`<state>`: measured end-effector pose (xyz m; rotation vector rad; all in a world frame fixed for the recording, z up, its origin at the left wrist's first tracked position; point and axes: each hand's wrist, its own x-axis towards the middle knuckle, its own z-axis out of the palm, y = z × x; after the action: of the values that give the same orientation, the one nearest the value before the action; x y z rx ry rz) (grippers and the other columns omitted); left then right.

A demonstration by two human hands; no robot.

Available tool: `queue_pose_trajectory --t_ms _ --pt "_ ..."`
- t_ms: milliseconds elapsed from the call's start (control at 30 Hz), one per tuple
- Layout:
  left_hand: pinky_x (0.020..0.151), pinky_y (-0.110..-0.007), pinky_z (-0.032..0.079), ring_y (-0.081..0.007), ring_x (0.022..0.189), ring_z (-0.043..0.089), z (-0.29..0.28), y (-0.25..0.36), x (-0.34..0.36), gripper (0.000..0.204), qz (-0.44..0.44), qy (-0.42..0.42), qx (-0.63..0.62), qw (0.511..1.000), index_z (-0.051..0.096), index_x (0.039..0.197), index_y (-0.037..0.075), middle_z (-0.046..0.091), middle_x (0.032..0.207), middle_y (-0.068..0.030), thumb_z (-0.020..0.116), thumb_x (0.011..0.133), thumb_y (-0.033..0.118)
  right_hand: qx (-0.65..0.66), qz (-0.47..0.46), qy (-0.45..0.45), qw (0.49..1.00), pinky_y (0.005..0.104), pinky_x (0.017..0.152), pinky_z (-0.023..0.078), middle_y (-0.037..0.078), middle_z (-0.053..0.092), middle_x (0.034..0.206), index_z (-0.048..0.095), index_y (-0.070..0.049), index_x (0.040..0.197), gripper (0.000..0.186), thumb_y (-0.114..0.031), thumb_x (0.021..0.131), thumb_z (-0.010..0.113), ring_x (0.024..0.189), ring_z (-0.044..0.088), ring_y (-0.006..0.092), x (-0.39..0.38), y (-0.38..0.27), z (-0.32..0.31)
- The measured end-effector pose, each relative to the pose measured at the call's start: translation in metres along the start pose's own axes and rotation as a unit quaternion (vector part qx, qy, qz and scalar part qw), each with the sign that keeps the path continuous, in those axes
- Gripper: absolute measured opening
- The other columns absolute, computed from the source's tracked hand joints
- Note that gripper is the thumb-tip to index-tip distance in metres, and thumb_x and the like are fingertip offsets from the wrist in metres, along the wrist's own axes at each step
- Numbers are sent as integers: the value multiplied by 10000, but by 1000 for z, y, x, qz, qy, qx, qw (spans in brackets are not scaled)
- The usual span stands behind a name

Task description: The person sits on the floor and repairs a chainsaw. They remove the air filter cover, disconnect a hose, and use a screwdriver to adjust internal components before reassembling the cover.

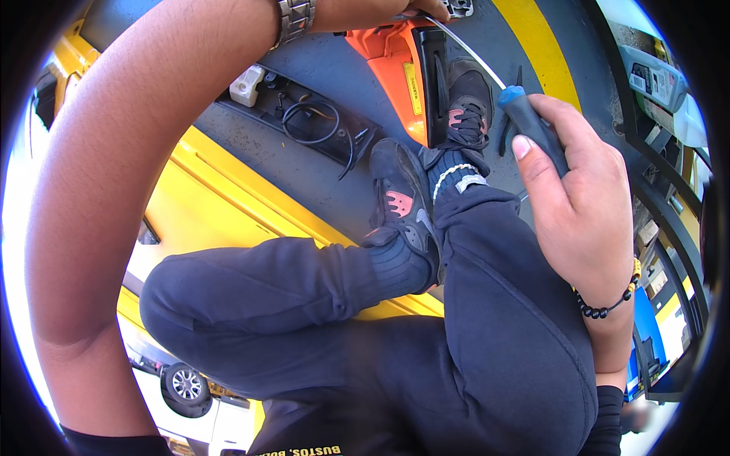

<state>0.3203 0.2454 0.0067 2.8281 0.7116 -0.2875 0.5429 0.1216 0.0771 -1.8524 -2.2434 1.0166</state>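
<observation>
Grey flooring with broad yellow stripes [228,205] fills the background, seen from above over a crouched person's dark trousers [426,334].

Right hand [585,220]: its grip is clenched round the blue-and-black handle of a screwdriver [532,125], thumb laid along the handle. The thin metal shaft runs up and to the left from the fist, toward the top edge, where it meets the upper end of an orange power tool [391,64]. A beaded bracelet [608,304] sits on that wrist.

Left hand [411,9]: only part of it shows at the top edge, above the orange tool and close to the shaft's far end. It appears to rest on the tool or on the shaft there, but I cannot tell whether its grip is clenched or released, since the fingers are cut off by the rim. A metal watch [296,17] circles that wrist, and the bare forearm arcs down the left side of the view.

The orange tool lies on the grey floor, its black side plate toward the right, just beyond the person's shoes [403,201]. The second dark shoe sits just right of the tool, under the shaft.

Left of the orange tool lies a dark tray [304,125] holding a loop of black cable and a small white container [247,83]. At the far right edge stand dark metal shelves [661,197] with packages. A car wheel [185,386] shows at lower left, bent by the lens.
</observation>
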Motion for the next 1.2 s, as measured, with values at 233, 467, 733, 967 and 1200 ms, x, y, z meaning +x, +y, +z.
queue_pose_trajectory --t_ms 233,467,733,967,1200 --pt "944 -384 519 -257 1057 641 0 3 -2 301 -6 11 12 1000 755 1257 245 591 1136 -108 610 994 247 2 7 -3 1000 301 652 480 122 635 757 627 75 1211 292 -95 975 641 662 589 163 0 -1 1" --pt "953 -384 516 -268 1063 639 2 0 -1 301 -3 4 4 1000 756 1256 244 594 1142 -113 608 994 252 -5 0 -3 1000 306 658 487 137 645 760 625 81 1224 307 -97 975 641 663 604 176 0 0 1" --pt "925 -393 522 -259 1033 643 5 -3 0 299 4 11 9 1000 761 1244 241 590 1109 -107 617 982 242 -31 -27 -5 999 311 634 478 149 640 721 640 98 1192 289 -82 966 641 624 599 190 7 -1 1" --pt "906 -400 528 -264 1002 657 3 -4 -3 298 6 28 -7 1000 766 1226 233 592 1099 -109 625 964 222 -65 -19 -25 997 302 613 453 111 598 684 643 98 1183 273 -69 967 637 602 544 166 11 -12 -12" --pt "905 -405 531 -275 991 666 7 -7 -3 283 19 42 -17 999 774 1209 230 593 1106 -115 599 987 235 -47 -18 -15 999 295 640 464 118 613 702 650 85 1199 279 -75 971 647 627 570 168 7 -11 -11"
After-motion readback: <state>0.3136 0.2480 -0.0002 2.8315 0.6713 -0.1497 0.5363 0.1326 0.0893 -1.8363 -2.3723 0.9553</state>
